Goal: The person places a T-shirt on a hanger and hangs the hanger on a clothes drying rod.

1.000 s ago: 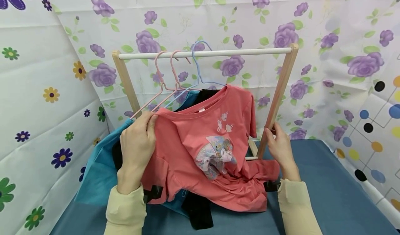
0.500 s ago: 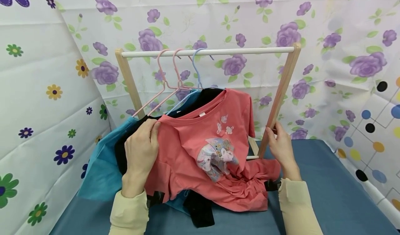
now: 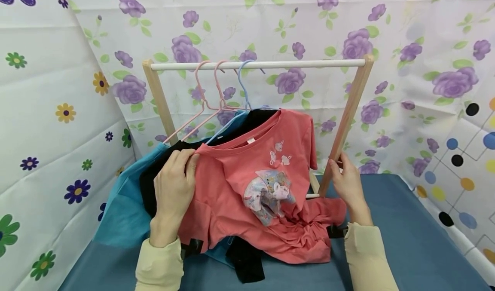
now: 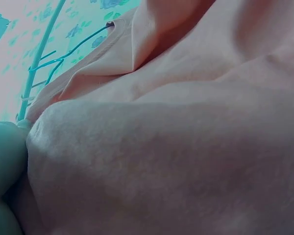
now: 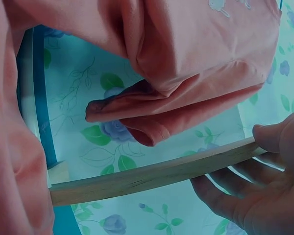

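Note:
A coral T-shirt (image 3: 232, 175) with a rabbit print hangs from a blue hanger (image 3: 242, 84), whose hook sits over the white rail (image 3: 301, 64). My left hand (image 3: 173, 188) pinches the shirt's left shoulder at the end of the hanger. In the left wrist view, coral fabric (image 4: 161, 161) covers most of the picture and hides the fingertips. My right hand (image 3: 349, 185) holds the rack's right wooden post (image 3: 344, 119), thumb on one side and fingers on the other. The right wrist view also has this hand (image 5: 264, 181) around the post (image 5: 152, 174).
Left of the blue hanger hang two pink hangers (image 3: 199, 84), with a blue garment (image 3: 127, 205) and a black garment (image 3: 148, 188) behind the coral shirt. The rack stands on a blue-covered table (image 3: 390, 222). Flowered cloth (image 3: 410, 123) surrounds it at the back and sides.
The blue hanger's hook, raised above the rail a second ago, has come down onto it. My left hand has shifted slightly right and down with the shirt. My right hand stays on the post.

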`<state>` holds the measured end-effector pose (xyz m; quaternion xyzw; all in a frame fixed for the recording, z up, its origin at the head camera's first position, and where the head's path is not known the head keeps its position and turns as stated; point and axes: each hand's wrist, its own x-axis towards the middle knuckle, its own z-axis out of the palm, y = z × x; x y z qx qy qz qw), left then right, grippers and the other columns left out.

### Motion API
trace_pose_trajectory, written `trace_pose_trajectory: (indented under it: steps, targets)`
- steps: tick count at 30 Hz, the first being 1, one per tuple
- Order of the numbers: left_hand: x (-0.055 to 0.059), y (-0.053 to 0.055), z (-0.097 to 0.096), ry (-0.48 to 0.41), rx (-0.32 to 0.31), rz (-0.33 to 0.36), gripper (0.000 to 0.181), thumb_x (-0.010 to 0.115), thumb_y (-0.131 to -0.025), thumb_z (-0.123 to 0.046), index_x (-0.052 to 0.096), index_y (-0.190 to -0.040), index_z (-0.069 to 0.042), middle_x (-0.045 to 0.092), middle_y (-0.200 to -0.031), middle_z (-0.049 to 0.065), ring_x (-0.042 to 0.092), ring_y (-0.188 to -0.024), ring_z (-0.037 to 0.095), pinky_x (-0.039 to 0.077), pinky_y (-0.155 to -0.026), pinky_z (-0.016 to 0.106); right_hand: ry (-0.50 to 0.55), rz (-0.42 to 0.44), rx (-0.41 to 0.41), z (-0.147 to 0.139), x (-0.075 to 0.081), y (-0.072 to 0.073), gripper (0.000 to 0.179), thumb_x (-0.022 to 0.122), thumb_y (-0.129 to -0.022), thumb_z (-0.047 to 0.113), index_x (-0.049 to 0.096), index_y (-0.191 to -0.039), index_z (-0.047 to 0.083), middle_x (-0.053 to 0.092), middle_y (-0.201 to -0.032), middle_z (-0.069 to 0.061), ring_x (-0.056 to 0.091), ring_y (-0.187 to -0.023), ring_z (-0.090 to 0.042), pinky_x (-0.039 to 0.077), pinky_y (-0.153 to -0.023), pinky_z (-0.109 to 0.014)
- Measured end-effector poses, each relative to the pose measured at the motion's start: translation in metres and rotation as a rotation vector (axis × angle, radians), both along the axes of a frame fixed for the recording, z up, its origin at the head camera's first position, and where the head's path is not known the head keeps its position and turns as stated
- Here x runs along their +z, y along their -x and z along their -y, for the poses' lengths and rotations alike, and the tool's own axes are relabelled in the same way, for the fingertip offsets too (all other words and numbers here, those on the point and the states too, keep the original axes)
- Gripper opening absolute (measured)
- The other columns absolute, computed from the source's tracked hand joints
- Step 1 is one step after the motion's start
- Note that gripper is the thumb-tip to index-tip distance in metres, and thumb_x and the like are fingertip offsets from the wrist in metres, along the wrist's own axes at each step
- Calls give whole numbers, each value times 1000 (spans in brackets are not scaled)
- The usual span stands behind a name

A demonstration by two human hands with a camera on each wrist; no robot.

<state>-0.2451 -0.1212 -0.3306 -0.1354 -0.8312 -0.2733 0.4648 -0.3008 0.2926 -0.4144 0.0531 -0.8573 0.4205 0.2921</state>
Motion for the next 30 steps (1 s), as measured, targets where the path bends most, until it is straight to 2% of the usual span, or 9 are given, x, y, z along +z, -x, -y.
trace_pose_trajectory:
  steps: [7, 16, 21, 24, 29, 30]
  targets:
    - [-3, -2, -3, -14, -7, 24, 21, 58, -100, -21, 68, -111, -6, 61, -90, 11, 58, -71, 25, 51, -58, 44, 11, 29, 13, -4, 4, -3, 35, 49, -104, 19, 48, -133, -1, 58, -121, -29, 55, -115, -46, 45, -89, -62]
    - [-4, -10, 1, 12, -17, 49, 27, 59, -99, -14, 65, -124, -7, 61, -105, 14, 56, -95, 29, 52, -74, 47, 23, 96, 59, -2, 2, -8, 44, 46, -105, 24, 40, -145, 7, 53, -133, -25, 52, -122, -43, 45, -91, -60]
    - [-4, -20, 4, 85, -38, 7, 41, 65, -93, -5, 59, -134, -8, 55, -124, 19, 50, -112, 36, 43, -86, 53, -15, 148, 54, 8, 2, -23, 54, 45, -105, 25, 28, -153, 7, 44, -143, -24, 49, -125, -42, 45, -90, -58]
    - [-2, -27, 4, 132, -56, -26, 46, 65, -92, -4, 56, -137, -10, 49, -136, 19, 44, -125, 38, 37, -93, 58, -75, 189, 42, 15, 3, -37, 57, 43, -106, 29, 24, -154, 5, 37, -148, -25, 42, -129, -44, 41, -94, -60]
    - [5, -39, -4, 224, -113, -67, 46, 65, -92, -9, 55, -137, -8, 42, -145, 19, 33, -138, 36, 28, -104, 61, -195, 227, 65, 31, 3, -60, 58, 41, -106, 36, 30, -152, 2, 29, -151, -27, 30, -135, -48, 30, -100, -65]
    - [6, -42, -7, 242, -128, -71, 42, 62, -96, -14, 55, -137, -7, 41, -146, 19, 31, -139, 36, 27, -105, 61, -215, 222, 70, 37, 4, -64, 57, 42, -106, 36, 32, -151, 2, 29, -151, -28, 28, -135, -49, 29, -101, -66]
